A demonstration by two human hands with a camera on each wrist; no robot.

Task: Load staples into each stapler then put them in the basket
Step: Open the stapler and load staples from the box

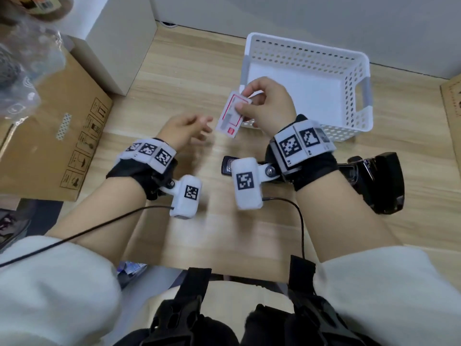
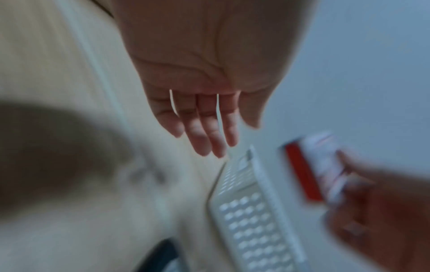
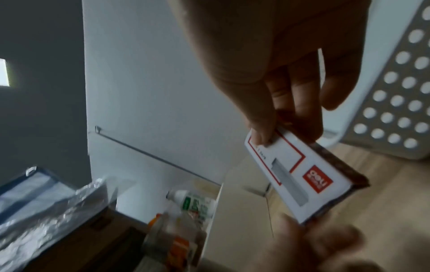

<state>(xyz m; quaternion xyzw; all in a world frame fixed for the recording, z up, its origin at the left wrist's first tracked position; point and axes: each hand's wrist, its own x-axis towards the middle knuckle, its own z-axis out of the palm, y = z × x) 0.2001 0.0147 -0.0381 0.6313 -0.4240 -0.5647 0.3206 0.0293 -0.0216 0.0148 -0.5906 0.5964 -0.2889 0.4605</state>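
My right hand (image 1: 259, 103) pinches a small white and red staple box (image 1: 230, 116) by its far end, above the table in front of the white perforated basket (image 1: 354, 78). The same box (image 3: 300, 174) shows a red logo and a slim window in the right wrist view. My left hand (image 1: 189, 131) hovers just left of the box with fingers loosely extended, holding nothing; its fingers (image 2: 209, 132) are straight in the left wrist view. A black stapler (image 1: 374, 181) lies on the table under my right wrist, and a second dark stapler end (image 1: 228, 166) shows beside the wrist camera.
A brown cardboard box (image 1: 57, 146) lies at the left with clear plastic wrapping (image 1: 22, 71) above it. A white box (image 1: 117, 41) stands at the back left. Another cardboard piece (image 1: 451, 108) is at the right edge. The basket holds nothing visible.
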